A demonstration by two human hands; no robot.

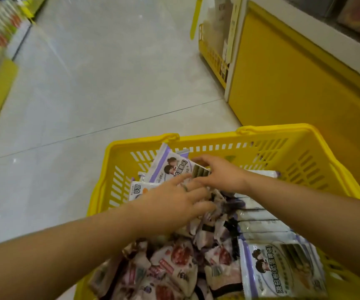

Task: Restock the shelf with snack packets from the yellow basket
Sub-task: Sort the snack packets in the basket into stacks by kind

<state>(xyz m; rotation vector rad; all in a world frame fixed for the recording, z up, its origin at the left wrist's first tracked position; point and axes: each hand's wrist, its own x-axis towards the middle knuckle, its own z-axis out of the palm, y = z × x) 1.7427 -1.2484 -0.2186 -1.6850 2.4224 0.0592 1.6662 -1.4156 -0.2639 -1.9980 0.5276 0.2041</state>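
Yellow slotted plastic basket (268,135) on the floor, near right, full of snack packets | right hand (220,173) grips purple-and-white packet (170,167), far left | left hand (174,204) spread, seemingly holding nothing.

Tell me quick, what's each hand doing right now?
Left hand: open, fingers spread over the small packets, holding nothing.
Right hand: fingers on the purple-and-white packet; a real grip cannot be told.

Single head view, looking steeply down, close over yellow basket (268,135); aisle floor (109,83) beyond.
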